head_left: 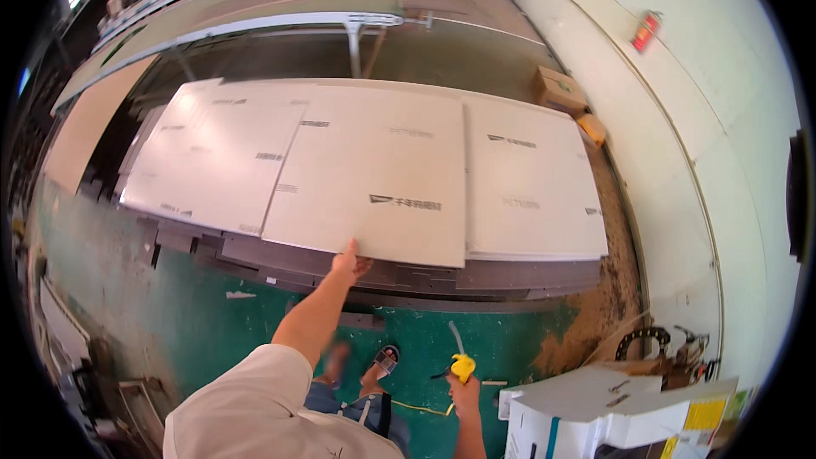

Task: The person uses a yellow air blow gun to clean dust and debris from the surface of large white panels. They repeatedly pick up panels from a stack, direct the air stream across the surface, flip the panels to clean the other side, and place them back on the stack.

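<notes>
Top board: the pale board (374, 178) lies slightly askew on top of a wide stack, its near edge jutting a little past the stack's front edge.
Stack: more pale boards (531, 183) lie flat and overlapping on a low dark pallet (476, 276), which stands on the green floor (170, 306).
Wall: a white wall (680, 119) runs along the right side of the stack, with a cardboard box (559, 89) near the stack's far right corner.
White machine: a boxy white unit (595, 416) stands at the lower right, near the right hand.
Left hand: the left hand (348, 262) reaches out to the near edge of the top board, fingers closed on that edge near its middle, thumb on top.
Right hand: the right hand (463, 391) is wrapped around a yellow tape measure (461, 367), low above the floor, well apart from the stack.
Tape: a thin yellow strip (416, 408) trails left from it.
</notes>
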Action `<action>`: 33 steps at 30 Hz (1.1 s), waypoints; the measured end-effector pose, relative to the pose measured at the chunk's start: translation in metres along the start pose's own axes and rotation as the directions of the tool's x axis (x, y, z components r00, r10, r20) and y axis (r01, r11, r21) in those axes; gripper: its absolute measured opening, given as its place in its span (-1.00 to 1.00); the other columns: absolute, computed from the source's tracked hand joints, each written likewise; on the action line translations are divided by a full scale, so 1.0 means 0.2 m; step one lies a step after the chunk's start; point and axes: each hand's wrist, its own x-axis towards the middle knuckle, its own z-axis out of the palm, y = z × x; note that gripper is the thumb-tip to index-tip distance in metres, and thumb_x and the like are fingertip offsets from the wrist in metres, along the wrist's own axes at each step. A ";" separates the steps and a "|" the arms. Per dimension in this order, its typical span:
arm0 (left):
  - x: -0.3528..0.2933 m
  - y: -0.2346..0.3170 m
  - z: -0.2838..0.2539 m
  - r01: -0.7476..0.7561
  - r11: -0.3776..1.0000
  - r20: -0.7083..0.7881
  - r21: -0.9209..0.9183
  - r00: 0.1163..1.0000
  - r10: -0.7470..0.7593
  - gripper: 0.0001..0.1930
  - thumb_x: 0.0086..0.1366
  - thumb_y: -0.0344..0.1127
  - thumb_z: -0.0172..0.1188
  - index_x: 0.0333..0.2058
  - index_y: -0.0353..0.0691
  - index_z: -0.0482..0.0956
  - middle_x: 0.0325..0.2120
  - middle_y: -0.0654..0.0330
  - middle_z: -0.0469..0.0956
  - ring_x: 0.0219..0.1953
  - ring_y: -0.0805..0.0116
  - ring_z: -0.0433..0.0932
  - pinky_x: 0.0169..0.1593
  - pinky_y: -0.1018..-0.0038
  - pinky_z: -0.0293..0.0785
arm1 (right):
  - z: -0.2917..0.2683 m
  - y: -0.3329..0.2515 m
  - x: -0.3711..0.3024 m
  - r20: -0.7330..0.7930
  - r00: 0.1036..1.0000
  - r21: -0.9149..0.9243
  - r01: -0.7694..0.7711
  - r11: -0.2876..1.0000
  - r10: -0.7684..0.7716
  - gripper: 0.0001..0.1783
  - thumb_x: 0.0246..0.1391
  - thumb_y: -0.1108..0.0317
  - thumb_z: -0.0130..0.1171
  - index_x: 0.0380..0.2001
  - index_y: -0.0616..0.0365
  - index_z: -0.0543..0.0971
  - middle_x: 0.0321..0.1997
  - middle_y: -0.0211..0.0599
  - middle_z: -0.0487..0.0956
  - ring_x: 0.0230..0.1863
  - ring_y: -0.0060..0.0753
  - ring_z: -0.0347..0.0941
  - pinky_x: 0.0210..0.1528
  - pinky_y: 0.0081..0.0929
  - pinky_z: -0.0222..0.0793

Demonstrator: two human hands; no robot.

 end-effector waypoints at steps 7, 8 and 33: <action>-0.55 -0.48 -0.33 0.131 0.991 0.098 0.026 0.986 -0.133 -0.49 0.44 0.09 0.18 0.01 -0.31 0.48 -0.31 0.06 0.66 -0.32 0.20 0.69 -0.31 0.30 0.69 | 0.03 -0.28 0.34 -0.082 0.997 0.496 0.056 0.867 -0.018 -0.75 0.29 0.23 0.15 -0.01 -0.05 0.46 -0.25 -0.44 0.56 -0.26 -0.44 0.52 -0.45 -0.42 0.39; -0.65 -0.54 -0.44 0.194 0.980 0.126 0.035 0.972 -0.197 -0.49 0.44 0.07 0.18 0.05 -0.29 0.47 -0.27 0.07 0.67 -0.30 0.21 0.69 -0.29 0.31 0.68 | 0.06 -0.30 0.32 -0.006 1.000 0.570 0.011 0.822 -0.009 -0.74 0.26 0.24 0.14 -0.02 -0.03 0.45 -0.22 -0.44 0.55 -0.22 -0.44 0.52 -0.44 -0.40 0.40; -0.51 0.39 -1.07 -0.190 0.762 0.246 0.618 0.968 0.042 -0.32 0.51 0.18 -0.01 0.17 -0.43 0.50 -0.11 0.12 0.64 -0.11 0.17 0.60 0.04 0.28 0.52 | 0.97 1.11 -1.91 -0.650 0.563 0.714 0.221 0.665 0.510 -0.67 0.26 0.09 0.15 -0.24 0.19 0.52 -0.53 -0.37 0.43 -0.60 -0.43 0.39 -0.61 -0.40 0.35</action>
